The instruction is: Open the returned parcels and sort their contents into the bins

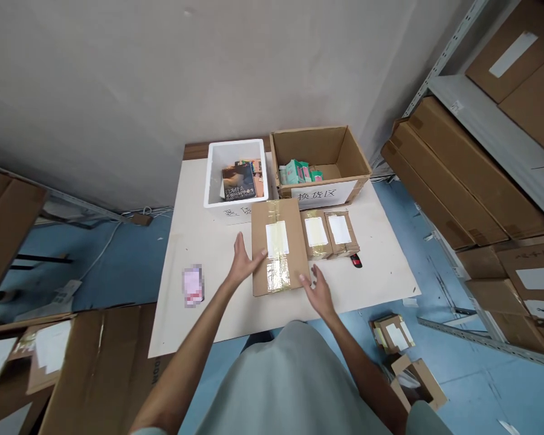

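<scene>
A flat taped cardboard parcel (278, 244) with a white label lies in the middle of the white table (199, 241). My left hand (243, 261) rests against its left edge, fingers stretched out. My right hand (318, 291) touches its near right corner, fingers spread. Neither hand grips anything. Two smaller labelled parcels (329, 232) lie just to the right of the big one, with a small red and black object (356, 261) beside them.
At the table's back stand a white foam box (213, 175) holding books and an open cardboard box (358, 160) holding green packets. A pink item (193, 285) lies at the table's left. Shelves with cartons (462, 181) line the right; loose boxes (392, 333) sit on the blue floor.
</scene>
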Demonstrator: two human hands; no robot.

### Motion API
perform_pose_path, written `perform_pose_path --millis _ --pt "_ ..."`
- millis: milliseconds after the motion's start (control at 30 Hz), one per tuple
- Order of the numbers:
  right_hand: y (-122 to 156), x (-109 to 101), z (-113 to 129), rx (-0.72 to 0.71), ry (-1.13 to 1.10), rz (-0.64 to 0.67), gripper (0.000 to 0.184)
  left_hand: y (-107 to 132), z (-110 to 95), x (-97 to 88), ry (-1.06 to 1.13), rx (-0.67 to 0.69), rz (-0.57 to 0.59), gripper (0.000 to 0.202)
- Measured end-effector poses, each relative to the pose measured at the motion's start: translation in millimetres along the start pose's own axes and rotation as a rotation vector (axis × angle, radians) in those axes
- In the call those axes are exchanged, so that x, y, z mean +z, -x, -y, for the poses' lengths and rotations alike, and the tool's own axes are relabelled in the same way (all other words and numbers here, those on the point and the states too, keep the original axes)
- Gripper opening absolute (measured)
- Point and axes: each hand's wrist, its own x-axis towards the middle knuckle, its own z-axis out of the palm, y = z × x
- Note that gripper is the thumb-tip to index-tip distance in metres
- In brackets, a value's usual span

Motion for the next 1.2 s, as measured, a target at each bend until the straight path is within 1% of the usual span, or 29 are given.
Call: perform_pose_path --millis 33,100,167,200,267,300,367,400,467,533,600,667,733,767,833,933,1000,1067,1133,1200 --pt "8 9 3 0.024 -0.038 -0.009 0.098 -18 -6 -6.6 -0.038 0.024 -0.023 0.136" --pt "15 20 6 0.050 -0.120 -0.047 0.095 -58 -20 -17.9 -0.083 0.109 -0.012 0.127" --pt "15 22 6 0.049 -0.192 -0.082 0.090 -97 -34 -24.5 -0.126 0.171 0.008 0.118" --pt "14 21 6 0.043 -0.220 -0.091 0.088 -113 -40 -25.7 -0.158 0.195 0.036 0.113" --pt "12 17 6 0.034 -0.265 -0.095 0.084 -138 -52 -24.7 -0.280 0.213 0.105 0.099" --pt "12 16 6 0.036 -0.288 -0.094 0.083 -146 -57 -23.2 -0.347 0.216 0.137 0.093" --pt "12 14 5 0.041 -0.331 -0.088 0.080 -153 -64 -20.5 -0.443 0.222 0.177 0.082" --pt "12 14 4 0.040 -0.342 -0.087 0.078 -152 -65 -20.5 -0.470 0.225 0.177 0.078" --pt "14 16 2 0.037 -0.349 -0.096 0.072 -144 -63 -25.6 -0.502 0.225 0.142 0.073" --pt "16 17 -1 0.056 -0.343 -0.133 0.069 -129 -52 -38.8 -0.542 0.210 0.095 0.072" --pt "16 20 -4 0.123 -0.313 -0.215 0.069 -105 -31 -58.8 -0.538 0.186 0.035 0.070" --pt "13 23 -4 0.218 -0.278 -0.309 0.074 -72 -2 -82.0 -0.469 0.145 -0.046 0.068" --pt "7 28 -2 0.287 -0.278 -0.351 0.077 -31 29 -104.4 -0.374 0.075 -0.131 0.067" --pt "4 31 1 0.295 -0.296 -0.340 0.077 -8 44 -114.5 -0.325 0.026 -0.163 0.066" --pt "-3 39 6 0.267 -0.317 -0.284 0.075 40 69 -131.7 -0.232 -0.099 -0.226 0.069" --pt "-4 51 14 0.161 -0.301 -0.180 0.075 106 94 -149.3 -0.196 -0.218 -0.290 0.074" --pt "4 58 16 0.114 -0.302 -0.116 0.076 141 106 -155.7 -0.176 -0.248 -0.288 0.076" --pt "18 62 13 0.102 -0.303 -0.084 0.076 168 116 -158.4 -0.114 -0.255 -0.254 0.078" --pt "36 64 5 0.101 -0.287 -0.090 0.075 186 128 -158.5 -0.016 -0.251 -0.194 0.083" --pt "54 66 -5 0.089 -0.255 -0.100 0.075 198 141 -156.7 0.081 -0.245 -0.099 0.094"
